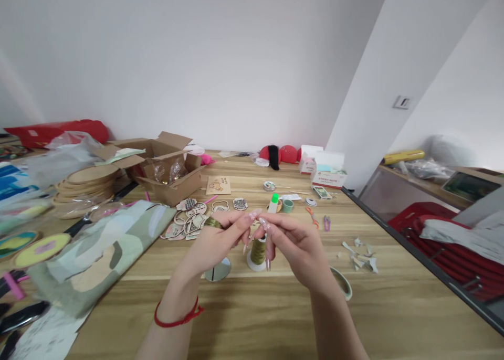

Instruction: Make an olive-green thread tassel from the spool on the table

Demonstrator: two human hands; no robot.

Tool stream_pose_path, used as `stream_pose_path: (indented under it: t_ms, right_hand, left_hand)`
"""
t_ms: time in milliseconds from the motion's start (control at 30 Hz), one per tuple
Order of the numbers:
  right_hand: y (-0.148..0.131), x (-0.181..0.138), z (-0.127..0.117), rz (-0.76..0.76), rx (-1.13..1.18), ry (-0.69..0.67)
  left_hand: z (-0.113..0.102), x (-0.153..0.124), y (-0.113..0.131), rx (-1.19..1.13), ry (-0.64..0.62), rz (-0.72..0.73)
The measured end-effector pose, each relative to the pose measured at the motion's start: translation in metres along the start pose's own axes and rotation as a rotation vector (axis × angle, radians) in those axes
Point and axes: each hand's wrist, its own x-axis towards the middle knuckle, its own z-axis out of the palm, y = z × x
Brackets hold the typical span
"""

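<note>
My left hand (226, 239), with a red cord bracelet (179, 320) on its wrist, is raised over the table with thumb and fingers pinched. Facing it, my right hand (297, 242) pinches too, and the fingertips of both almost meet. Whatever lies between them is too small to make out. Just below the fingertips stands a spool of olive-green thread (258, 252) on a white base. An olive-green band or bundle (213, 222) shows at the back of my left hand; whether it is held I cannot tell. A round mirror-like disc (218, 270) lies under my left hand.
Wooden tags (197, 223), an open cardboard box (173, 176) and patterned cloth (106, 250) lie left. A green-capped glue stick (273, 202) stands behind the hands. Orange-handled scissors (312, 216), pale scraps (362, 257) and an oval dish (342, 284) are right, inside the table's dark edge (417, 255).
</note>
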Motion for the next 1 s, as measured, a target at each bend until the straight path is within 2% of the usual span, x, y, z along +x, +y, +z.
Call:
stream_pose_path:
  t_ms: [400,767,1000]
  right_hand:
    - [0.003,-0.001,0.0,-0.004,-0.096,0.037]
    - [0.003,0.002,-0.001,0.013,-0.07,0.061]
    - [-0.003,0.005,-0.011,0.223,0.002,-0.074]
  left_hand:
    - [0.001,0.0,0.001,0.021,-0.019,-0.024]
    - [0.002,-0.002,0.001,-0.039,-0.005,-0.023]
    - [0.001,-0.002,0.0,0.003,0.016,-0.053]
